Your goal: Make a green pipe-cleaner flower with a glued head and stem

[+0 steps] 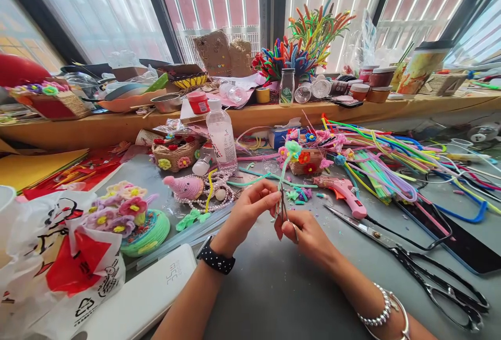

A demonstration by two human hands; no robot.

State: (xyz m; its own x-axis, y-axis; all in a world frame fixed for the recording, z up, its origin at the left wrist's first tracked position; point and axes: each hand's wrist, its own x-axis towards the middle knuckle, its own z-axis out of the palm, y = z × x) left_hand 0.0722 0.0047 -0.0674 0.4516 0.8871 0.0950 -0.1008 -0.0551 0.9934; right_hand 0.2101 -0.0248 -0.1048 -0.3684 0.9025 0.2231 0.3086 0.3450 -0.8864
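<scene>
My left hand [252,207] pinches the thin stem of a pipe-cleaner flower [291,149], whose green and pink head stands above my fingers. My right hand [303,230] is closed on a small metal tool [284,209], seemingly small pliers or scissors, whose tip meets the stem just under my left fingertips. Both hands hover over the grey table [274,288] near its middle. A black dotted watch sits on my left wrist, bead bracelets on my right.
Large scissors [410,262] and a pink glue gun [344,191] lie to the right, beside a heap of coloured pipe cleaners [387,157]. A water bottle [222,136], flower baskets [176,155], a pink crochet toy [183,186] and a white box [144,293] lie to the left.
</scene>
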